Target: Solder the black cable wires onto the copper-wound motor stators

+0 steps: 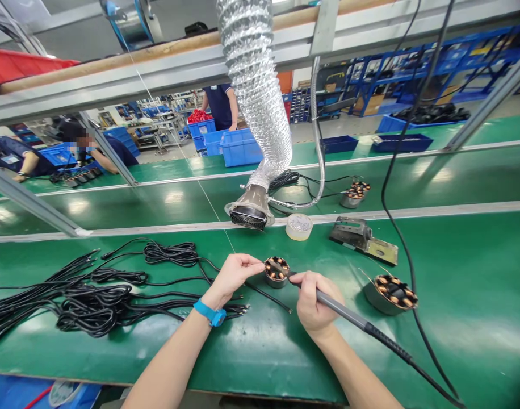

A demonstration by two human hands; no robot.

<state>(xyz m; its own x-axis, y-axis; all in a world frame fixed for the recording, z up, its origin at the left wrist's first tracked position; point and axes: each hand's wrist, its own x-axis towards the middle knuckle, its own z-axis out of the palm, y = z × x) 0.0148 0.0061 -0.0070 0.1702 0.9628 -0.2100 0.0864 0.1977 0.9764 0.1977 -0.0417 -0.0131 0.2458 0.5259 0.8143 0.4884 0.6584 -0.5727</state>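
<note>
A small motor stator (276,271) with copper windings and a black insulator stands on the green bench between my hands. My left hand (237,275), with a blue wrist strap (210,313), is closed in a pinch at the stator's left rim. A thin solder wire (209,200) runs down from above to this hand; its end between the fingertips is too small to make out. In my right hand (317,298) is a grey soldering iron (345,311), held like a pen. Its tip reaches the stator's right side; whether it touches is unclear.
Bundled black cables (98,301) cover the left bench. At right are another stator (390,295) and an iron stand (362,241); a third stator (354,193) sits farther back. A tape roll (299,226) lies near the fume extractor nozzle (250,210). The iron's cord crosses the right. Co-workers are beyond.
</note>
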